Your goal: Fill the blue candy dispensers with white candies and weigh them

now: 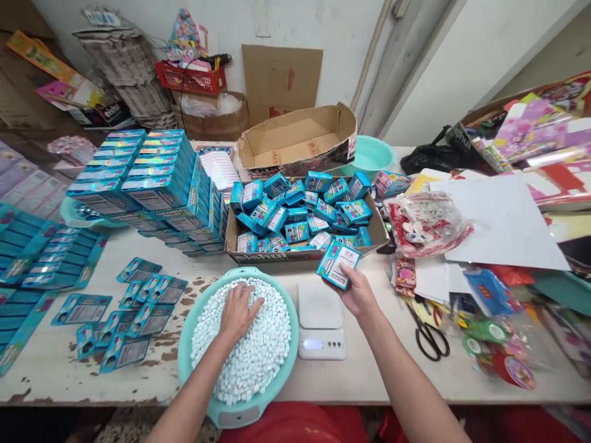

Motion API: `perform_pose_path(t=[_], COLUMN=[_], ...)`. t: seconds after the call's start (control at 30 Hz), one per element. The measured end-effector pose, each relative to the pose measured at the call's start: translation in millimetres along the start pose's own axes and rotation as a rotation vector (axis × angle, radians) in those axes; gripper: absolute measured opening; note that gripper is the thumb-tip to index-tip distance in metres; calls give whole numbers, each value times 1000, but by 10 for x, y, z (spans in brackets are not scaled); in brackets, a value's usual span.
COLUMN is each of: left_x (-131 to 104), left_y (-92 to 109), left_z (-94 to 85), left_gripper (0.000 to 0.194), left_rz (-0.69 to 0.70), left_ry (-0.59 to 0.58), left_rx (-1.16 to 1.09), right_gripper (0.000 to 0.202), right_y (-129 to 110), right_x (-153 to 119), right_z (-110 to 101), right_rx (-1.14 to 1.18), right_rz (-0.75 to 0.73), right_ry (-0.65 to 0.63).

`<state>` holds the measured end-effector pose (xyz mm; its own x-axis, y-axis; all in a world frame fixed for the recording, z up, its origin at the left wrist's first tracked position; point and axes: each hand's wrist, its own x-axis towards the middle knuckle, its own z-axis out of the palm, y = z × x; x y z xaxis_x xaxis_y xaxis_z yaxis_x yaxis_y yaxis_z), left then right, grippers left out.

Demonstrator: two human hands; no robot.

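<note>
My left hand [239, 312] rests on a heap of small white candies [258, 357], fingers stretched out and apart. The candies fill a mint-green basin [185, 335] at the table's front edge. In my right hand [359, 293] is a small blue candy box [338, 263], its printed face turned up, gripped between thumb and fingers. It is held just in front of a cardboard carton [295, 256] full of similar blue boxes [295, 232]. Below it lies a white digital scale [321, 307] with a lit display and a bare plate.
Stacked blue display boxes [159, 184] stand behind the basin at left. Flattened blue packs [133, 307] lie left of it. To the right are black scissors [431, 335], plastic wrappers and paper sheets [503, 221]. An empty-looking carton [295, 141] sits behind the full one.
</note>
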<state>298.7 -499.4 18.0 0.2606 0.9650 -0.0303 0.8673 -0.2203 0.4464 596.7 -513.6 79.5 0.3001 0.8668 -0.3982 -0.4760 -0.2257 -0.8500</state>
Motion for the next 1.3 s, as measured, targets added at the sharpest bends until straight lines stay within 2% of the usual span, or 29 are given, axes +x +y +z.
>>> perform_pose_path(t=[0.07, 0.13, 0.23, 0.3, 0.4, 0.5, 0.57, 0.63, 0.73, 0.8, 0.93, 1.0, 1.07, 1.17, 1.23, 1.3], left_x=[-9, -47, -110, -134, -148, -154, -153, -145, -127, -130, -183, -214, -237, -245, -236, -224], left_y=[72, 125, 195, 232, 256, 234, 197, 152, 94, 74, 76, 79, 80, 89, 108, 143], left_z=[32, 31, -2, -29, -49, -28, 2, 31, 40, 12, -117, -195, -259, -309, -318, -338], left_gripper=[40, 42, 46, 45, 43, 40, 36, 30, 18, 14, 23, 27, 26, 24, 23, 21], left_rz=[-38, -53, -47, -51, -91, -124, -136, -160, -253, -337, -536, -651, -736, -804, -870, -917], left_ry=[-123, -227, -294, -325, -362, -356, -319, -255, -176, -150, -161, -200, -213, -169, -132, -131], left_rx=[33, 75, 169, 204, 194, 133, 61, -34, -250, -494, -1169, -1470, -1655, -1757, -1785, -1819], right_gripper=[22, 19, 22, 21, 33, 38, 34, 33, 46, 55, 58, 58, 59, 58, 60, 57], right_y=[108, 186, 283, 334, 352, 312, 297, 325, 459, 593, 851, 893, 837, 619, 471, 394], right_x=[-263, -460, -688, -841, -1092, -1295, -1357, -1362, -1329, -1330, -1437, -1504, -1545, -1552, -1540, -1529], right_z=[6, -5, -135, -341, -791, -1213, -1375, -1428, -1387, -1354, -1365, -1357, -1275, -942, -596, -210], right_rx=[174, 306, 312, 52, -465, -743, -905, -1035, -1205, -1238, -1066, -991, -940, -787, -614, -522], right_rz=[229, 371, 396, 302, 186, 168, 155, 150, 133, 66, -158, -191, -194, -245, -280, -238], right_ry=[21, 76, 197, 308, 539, 727, 774, 763, 741, 757, 758, 764, 778, 680, 541, 379])
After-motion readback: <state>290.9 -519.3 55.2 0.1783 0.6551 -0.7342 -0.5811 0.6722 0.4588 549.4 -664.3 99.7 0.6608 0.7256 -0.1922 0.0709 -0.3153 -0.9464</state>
